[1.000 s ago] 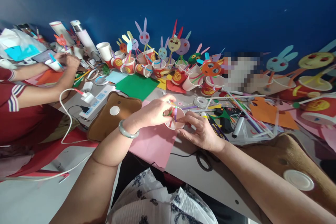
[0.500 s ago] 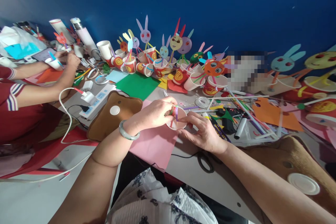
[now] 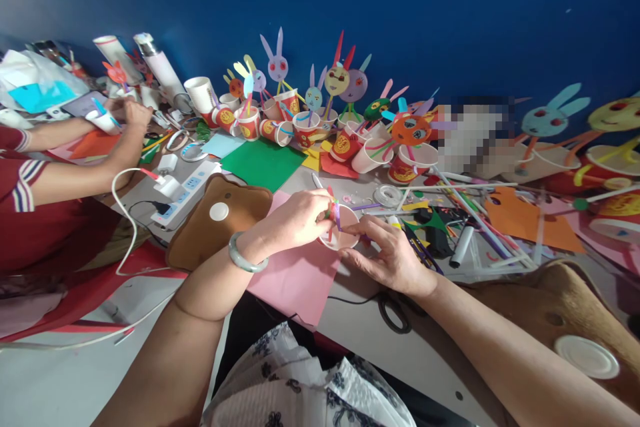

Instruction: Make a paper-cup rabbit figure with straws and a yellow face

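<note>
Pinching paper strips (image 3: 334, 212) at the rim of a paper cup (image 3: 344, 235) with closed left fingers (image 3: 316, 205), gripping its side with curled right fingers (image 3: 367, 228), likely to steady it, just over pink paper (image 3: 295, 280) on the desk (image 3: 360, 330).

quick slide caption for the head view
Left hand and right hand hold a paper cup over pink paper, bunny cups lined up behind

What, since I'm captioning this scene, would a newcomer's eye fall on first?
First, the row of paper rabbits standing in cups along the blue wall. In front, the left hand pinches coloured strips at the rim of a paper cup that the right hand holds over a pink sheet.
</note>
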